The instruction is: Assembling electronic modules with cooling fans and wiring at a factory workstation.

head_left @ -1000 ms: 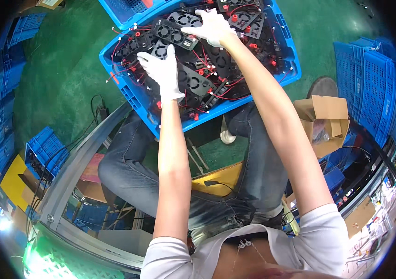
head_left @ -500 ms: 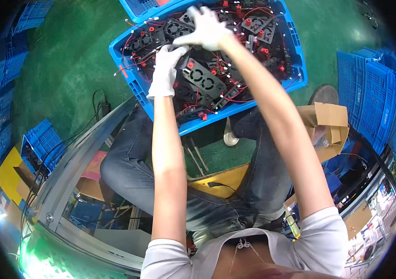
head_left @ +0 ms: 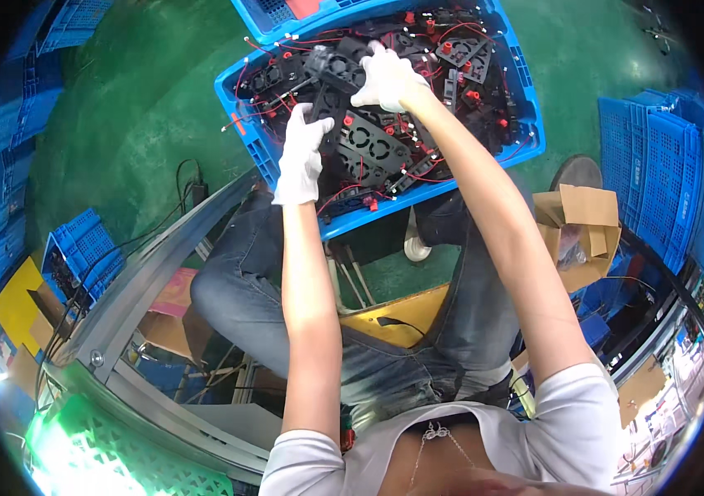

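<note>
Both of my hands wear white gloves and are over a blue crate (head_left: 335,225) heaped with black plastic fan housings. My left hand (head_left: 301,157) grips the edge of an upright black plate (head_left: 330,106) between thumb and fingers. With thumb and fingers curled, my right hand (head_left: 389,81) holds the end of a black fan housing (head_left: 337,69) raised above the heap. The two black pieces meet or overlap; I cannot tell if they are joined. A grey-black fan housing with round openings (head_left: 375,147) lies just below them, among red connectors and thin red wires.
Blue perforated crates (head_left: 654,165) are stacked at the right, and more blue crates (head_left: 5,132) at the far left. An opened cardboard box (head_left: 579,231) sits beside my right knee. A metal frame rail (head_left: 154,248) runs at the left, near a black cable (head_left: 178,198).
My right hand has come down and closed on a black fan housing, now lifted above the heap. My left hand has shifted slightly down and right and grips a black plate.
</note>
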`<state>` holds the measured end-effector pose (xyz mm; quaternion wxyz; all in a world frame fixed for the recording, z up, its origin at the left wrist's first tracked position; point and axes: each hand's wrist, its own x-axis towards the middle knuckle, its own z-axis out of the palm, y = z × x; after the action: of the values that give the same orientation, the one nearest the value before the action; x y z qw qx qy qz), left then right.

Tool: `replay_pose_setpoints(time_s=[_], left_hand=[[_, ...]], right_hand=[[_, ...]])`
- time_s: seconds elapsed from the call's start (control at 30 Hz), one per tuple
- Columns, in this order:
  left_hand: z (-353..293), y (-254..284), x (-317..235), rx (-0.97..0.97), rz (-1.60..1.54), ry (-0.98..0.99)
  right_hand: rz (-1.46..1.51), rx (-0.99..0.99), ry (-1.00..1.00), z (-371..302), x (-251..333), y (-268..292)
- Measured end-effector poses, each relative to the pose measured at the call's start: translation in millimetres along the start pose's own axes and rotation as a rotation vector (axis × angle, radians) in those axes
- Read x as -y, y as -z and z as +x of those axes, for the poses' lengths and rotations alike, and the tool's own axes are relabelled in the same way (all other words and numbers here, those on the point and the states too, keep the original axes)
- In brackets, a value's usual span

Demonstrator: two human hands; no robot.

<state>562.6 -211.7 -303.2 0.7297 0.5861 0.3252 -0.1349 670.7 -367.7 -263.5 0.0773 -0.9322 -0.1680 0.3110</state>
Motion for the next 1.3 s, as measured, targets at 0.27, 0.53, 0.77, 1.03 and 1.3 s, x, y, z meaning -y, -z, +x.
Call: replay_pose_setpoints(time_s=[0.27, 0.53, 0.77, 1.03, 1.3], left_hand=[[-42, 8, 12, -0.329, 0.407, -0.276], [-77, 11, -22, -0.235, 0.564, -0.114], [-74, 11, -72, -0.112, 0.251, -0.131], [-47, -8, -178, 0.091, 0.217, -0.282], [45, -11, -189, 0.750, -0.686, -0.319]], right_hand=[[0.579, -0.130, -0.189, -32, 3, -12], [0.001, 0.009, -0.077, -19, -3, -11], [0.341, -0.152, -0.120, -63, 7, 12], [1.197, -0.504, -0.084, -109, -32, 21], [1.283, -0.505, 0.397, -79, 34, 168]])
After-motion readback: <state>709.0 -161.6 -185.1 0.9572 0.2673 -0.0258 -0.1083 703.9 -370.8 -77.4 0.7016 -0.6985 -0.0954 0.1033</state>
